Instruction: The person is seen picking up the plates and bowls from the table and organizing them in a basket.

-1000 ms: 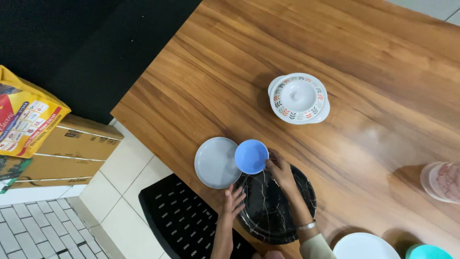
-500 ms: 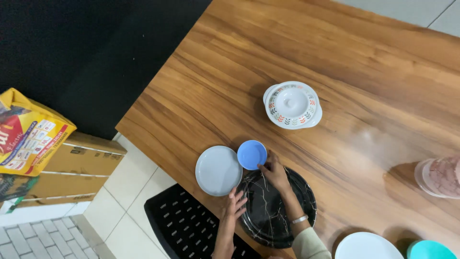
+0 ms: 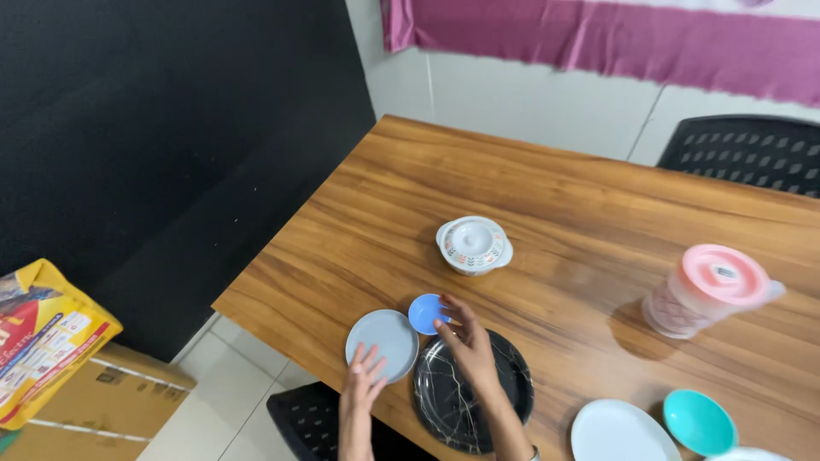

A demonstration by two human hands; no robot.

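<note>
Compared with half a second ago, the head camera has tilted up, so the wall, a pink cloth strip and a black chair now show; the right hand (image 3: 468, 343) has loosened from the small blue bowl (image 3: 424, 313), and the left hand (image 3: 366, 376) has shifted from the black plate's edge onto the grey plate (image 3: 381, 343).

Grip state: the right hand is open, fingers spread, with fingertips touching or just beside the bowl's right rim; contact cannot be confirmed. The left hand is open and lies flat on the near edge of the grey plate, gripping nothing.

Position: the blue bowl stands upright on the wooden table (image 3: 598, 222), mouth facing up, at the near left part of the table, just beyond the grey plate and touching or almost touching its far rim. The bowl is round, so it shows no long axis and no heading.

Step in hand, as a judgement: arranging the tableware, with the bowl just set and the grey plate being steadied. A further move would call for keeping the bowl level.

Surroundings: a black marbled plate (image 3: 474, 393) lies under the right wrist. A lidded white dish (image 3: 474, 244) stands farther off; a pink-lidded jug (image 3: 705, 290), a white plate (image 3: 619, 431) and a teal bowl (image 3: 699, 421) stand to the right.
</note>
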